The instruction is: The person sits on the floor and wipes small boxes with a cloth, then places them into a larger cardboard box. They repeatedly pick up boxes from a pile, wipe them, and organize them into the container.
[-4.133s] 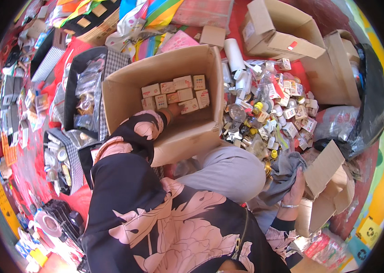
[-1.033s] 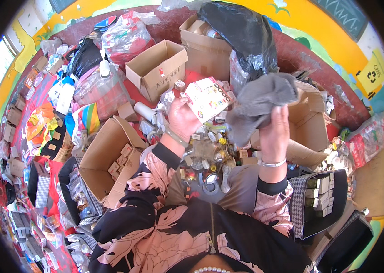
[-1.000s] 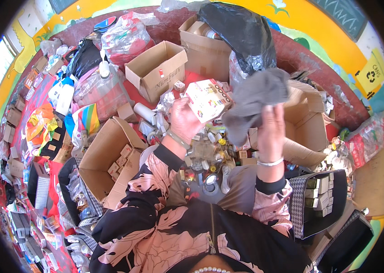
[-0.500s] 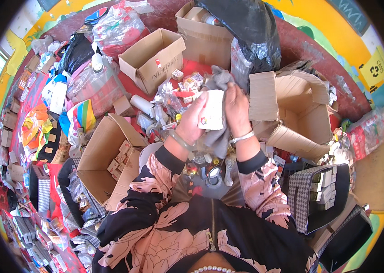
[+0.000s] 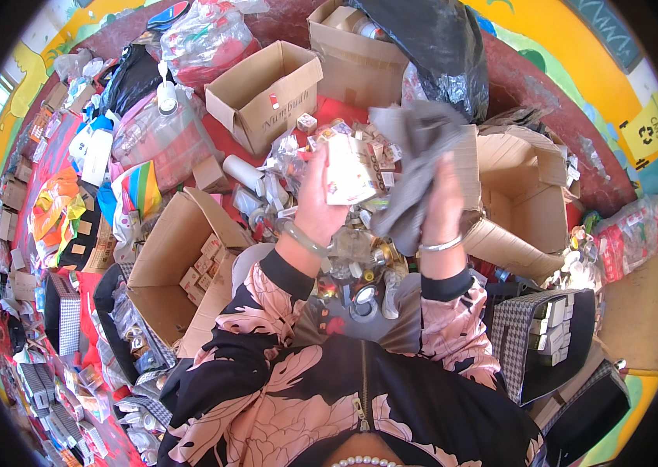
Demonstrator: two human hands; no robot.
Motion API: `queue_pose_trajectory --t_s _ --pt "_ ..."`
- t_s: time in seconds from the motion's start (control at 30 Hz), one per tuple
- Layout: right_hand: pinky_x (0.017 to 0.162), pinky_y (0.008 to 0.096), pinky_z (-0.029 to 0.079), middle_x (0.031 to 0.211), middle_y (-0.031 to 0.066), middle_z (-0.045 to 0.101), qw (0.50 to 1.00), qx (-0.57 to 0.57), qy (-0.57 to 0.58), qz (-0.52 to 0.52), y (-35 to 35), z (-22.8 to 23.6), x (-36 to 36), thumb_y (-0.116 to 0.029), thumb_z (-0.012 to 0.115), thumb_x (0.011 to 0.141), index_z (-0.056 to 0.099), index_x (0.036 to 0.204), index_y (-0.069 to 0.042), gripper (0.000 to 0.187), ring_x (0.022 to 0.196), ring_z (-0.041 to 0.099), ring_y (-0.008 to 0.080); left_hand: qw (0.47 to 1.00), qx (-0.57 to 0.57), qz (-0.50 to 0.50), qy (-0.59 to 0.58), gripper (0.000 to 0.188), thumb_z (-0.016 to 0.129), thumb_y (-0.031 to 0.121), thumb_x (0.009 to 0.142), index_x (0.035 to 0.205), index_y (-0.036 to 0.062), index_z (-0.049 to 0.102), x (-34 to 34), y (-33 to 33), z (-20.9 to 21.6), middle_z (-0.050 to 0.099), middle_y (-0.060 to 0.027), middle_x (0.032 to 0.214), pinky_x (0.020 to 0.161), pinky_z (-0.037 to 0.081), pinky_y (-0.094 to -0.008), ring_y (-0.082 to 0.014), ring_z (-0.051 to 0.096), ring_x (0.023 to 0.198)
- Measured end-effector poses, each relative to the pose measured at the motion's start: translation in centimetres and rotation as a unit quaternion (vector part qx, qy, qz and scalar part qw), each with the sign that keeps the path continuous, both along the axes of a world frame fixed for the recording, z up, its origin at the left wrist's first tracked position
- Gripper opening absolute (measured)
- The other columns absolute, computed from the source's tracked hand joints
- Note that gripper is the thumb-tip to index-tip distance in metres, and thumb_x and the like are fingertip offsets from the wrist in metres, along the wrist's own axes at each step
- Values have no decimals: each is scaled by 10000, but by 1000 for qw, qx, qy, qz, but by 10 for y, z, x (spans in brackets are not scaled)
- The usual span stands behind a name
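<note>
Head view: the left hand (image 5: 315,204) grips a white printed box (image 5: 351,167) by its left side, above a jumble of bottles and little packages (image 5: 351,247). Just right of the white box, the right hand (image 5: 444,206) grasps a crumpled gray cloth (image 5: 420,152); whether cloth and box touch, I cannot tell. Left of the white box, a brown carton (image 5: 154,284) contains small boxes (image 5: 203,271); to its right gapes a flapped carton (image 5: 527,183). Beyond the white box stand an open carton (image 5: 259,109) and, farther, a black plastic bag (image 5: 442,58).
</note>
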State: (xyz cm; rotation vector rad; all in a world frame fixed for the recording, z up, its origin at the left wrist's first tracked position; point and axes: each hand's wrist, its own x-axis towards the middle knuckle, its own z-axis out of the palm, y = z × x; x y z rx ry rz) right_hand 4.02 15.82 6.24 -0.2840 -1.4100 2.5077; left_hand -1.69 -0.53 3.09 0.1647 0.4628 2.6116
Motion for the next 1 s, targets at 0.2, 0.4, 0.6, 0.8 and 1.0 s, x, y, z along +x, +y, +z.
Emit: queue_pose_trajectory --t_s 0.2,0.4,0.6,0.8,1.0 --pt "1090 352 209 1404 163 367 847 511 143 40 -48 1 -3 -351 323 975 395 1350 -43 490 1332 296 291 993 -108 19 30 342 449 257 939 1206 48 489 23 6 9 567 -81 1164 945 432 -342 -199 555 1066" --pt "979 310 369 1193 210 559 946 318 -3 -62 -20 -40 -22 -378 337 970 473 1243 57 531 1154 511 279 951 -254 -57 168 405 447 357 948 1219 56 449 11 7 -30 591 -36 1046 798 488 -263 -119 587 937" --pt "938 304 412 1131 213 594 954 292 -11 -64 -40 -41 -21 -379 379 965 491 1215 68 525 1083 555 254 985 -146 -22 88 366 448 370 945 1108 47 504 12 5 -40 597 -50 987 769 489 -254 -124 589 895" --pt "1053 354 285 1308 263 442 924 374 71 13 -82 -37 10 -315 388 968 431 1287 42 481 1282 376 329 982 -163 99 -18 394 435 404 934 1059 52 560 0 -10 11 634 -59 901 732 494 -299 -165 619 765" --pt "1037 383 305 1255 211 497 869 470 154 -6 -62 -31 -6 -340 357 969 456 1269 4 468 1212 426 365 991 -127 37 -27 353 346 319 971 1125 63 534 12 -2 11 619 -43 1000 814 478 -303 -166 595 926"
